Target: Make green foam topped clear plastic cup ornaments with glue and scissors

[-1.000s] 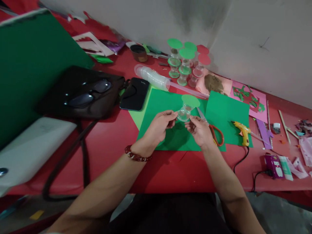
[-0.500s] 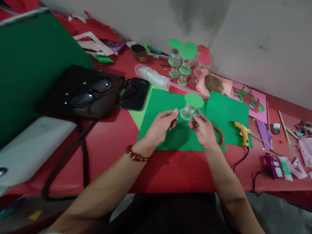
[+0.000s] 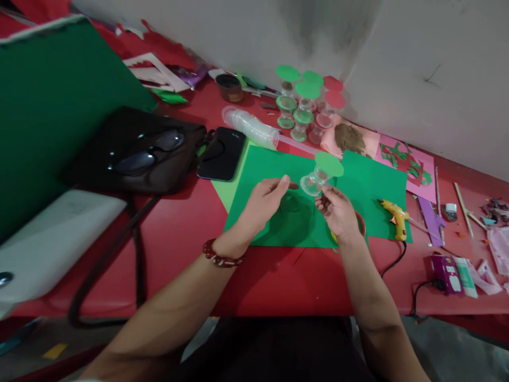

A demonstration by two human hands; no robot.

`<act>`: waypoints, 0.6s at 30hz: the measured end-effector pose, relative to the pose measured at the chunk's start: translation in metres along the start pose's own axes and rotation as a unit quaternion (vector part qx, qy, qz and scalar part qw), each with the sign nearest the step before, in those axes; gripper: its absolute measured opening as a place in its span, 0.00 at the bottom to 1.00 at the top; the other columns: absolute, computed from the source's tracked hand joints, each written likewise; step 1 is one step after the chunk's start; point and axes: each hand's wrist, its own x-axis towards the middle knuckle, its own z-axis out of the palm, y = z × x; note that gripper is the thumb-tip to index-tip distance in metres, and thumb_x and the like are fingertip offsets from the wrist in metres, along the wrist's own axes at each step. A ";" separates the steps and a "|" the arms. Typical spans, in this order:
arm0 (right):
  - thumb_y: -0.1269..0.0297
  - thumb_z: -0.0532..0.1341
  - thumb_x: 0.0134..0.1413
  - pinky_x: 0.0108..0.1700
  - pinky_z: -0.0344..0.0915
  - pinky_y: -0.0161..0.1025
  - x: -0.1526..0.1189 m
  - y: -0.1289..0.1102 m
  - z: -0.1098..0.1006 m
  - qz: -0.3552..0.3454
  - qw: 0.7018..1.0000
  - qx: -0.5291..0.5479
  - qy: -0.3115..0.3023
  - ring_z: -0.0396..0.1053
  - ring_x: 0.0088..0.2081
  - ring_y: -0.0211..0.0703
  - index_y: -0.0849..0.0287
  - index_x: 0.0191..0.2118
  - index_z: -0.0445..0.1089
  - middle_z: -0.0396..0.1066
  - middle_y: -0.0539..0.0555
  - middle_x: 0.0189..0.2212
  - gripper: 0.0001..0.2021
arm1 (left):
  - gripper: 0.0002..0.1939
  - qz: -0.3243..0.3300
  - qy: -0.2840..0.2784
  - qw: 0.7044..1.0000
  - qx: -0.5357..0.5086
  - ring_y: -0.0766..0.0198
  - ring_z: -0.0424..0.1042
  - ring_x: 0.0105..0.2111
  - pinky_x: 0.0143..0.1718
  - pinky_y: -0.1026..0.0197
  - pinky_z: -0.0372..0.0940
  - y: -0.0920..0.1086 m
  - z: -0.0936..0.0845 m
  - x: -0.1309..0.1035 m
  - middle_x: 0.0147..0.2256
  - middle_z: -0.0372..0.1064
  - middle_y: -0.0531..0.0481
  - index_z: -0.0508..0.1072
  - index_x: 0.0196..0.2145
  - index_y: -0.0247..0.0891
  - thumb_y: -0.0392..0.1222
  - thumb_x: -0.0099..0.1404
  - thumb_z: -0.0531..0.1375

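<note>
Pinching the green-topped clear piece point(image 3: 320, 175) by its lower rim with the right hand's grip point(image 3: 338, 213), over a green sheet point(image 3: 264, 162). Lying toward eleven o'clock from there, with long axis slanted seven to one. Near the left hand's grip point(image 3: 267, 200) at nine, parted, not touching.

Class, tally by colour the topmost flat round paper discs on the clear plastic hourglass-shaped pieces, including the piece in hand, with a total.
Light-green round paper discs: 4, including one on the clear plastic piece in the right hand
Red round paper discs: 2
Total: 6
</note>
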 end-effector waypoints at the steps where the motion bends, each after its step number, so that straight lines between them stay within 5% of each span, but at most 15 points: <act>1: 0.64 0.74 0.51 0.23 0.68 0.27 0.000 0.000 0.000 0.004 1.000 -0.001 -0.006 0.72 0.21 0.33 0.56 0.30 0.72 0.72 0.45 0.18 0.10 | 0.22 -0.007 -0.024 0.999 -0.032 0.58 0.72 0.34 0.37 0.58 0.63 0.001 0.001 0.000 0.28 0.76 0.49 0.80 0.29 0.40 0.62 0.66 0.64; 4: 0.65 0.74 0.51 0.22 0.67 0.26 0.000 0.000 0.000 0.021 1.000 0.002 -0.021 0.70 0.20 0.31 0.56 0.30 0.71 0.72 0.45 0.18 0.11 | 0.21 -0.026 -0.076 0.991 -0.111 0.57 0.73 0.38 0.44 0.57 0.65 0.003 0.003 0.000 0.33 0.79 0.48 0.81 0.28 0.40 0.63 0.59 0.69; 9: 0.66 0.74 0.52 0.21 0.64 0.24 0.003 0.000 -0.003 0.067 0.997 0.023 -0.032 0.68 0.19 0.29 0.57 0.31 0.69 0.71 0.44 0.18 0.12 | 0.22 -0.055 -0.080 0.980 -0.172 0.58 0.73 0.38 0.44 0.57 0.65 0.003 0.003 0.000 0.33 0.78 0.46 0.81 0.28 0.40 0.63 0.59 0.70; 13: 0.68 0.73 0.51 0.19 0.60 0.24 0.006 0.001 -0.007 0.095 0.994 0.025 -0.053 0.65 0.17 0.29 0.57 0.30 0.67 0.67 0.43 0.16 0.12 | 0.24 -0.103 -0.085 0.962 -0.240 0.62 0.72 0.36 0.36 0.61 0.66 0.000 0.000 0.002 0.42 0.78 0.46 0.83 0.41 0.41 0.65 0.62 0.69; 18: 0.66 0.73 0.47 0.15 0.49 0.25 0.007 0.005 -0.011 0.116 0.986 -0.011 -0.116 0.58 0.14 0.29 0.57 0.29 0.67 0.64 0.42 0.14 0.13 | 0.34 -0.090 -0.185 0.943 -0.262 0.60 0.75 0.39 0.36 0.61 0.68 -0.002 -0.003 0.001 0.49 0.79 0.44 0.83 0.49 0.42 0.71 0.55 0.71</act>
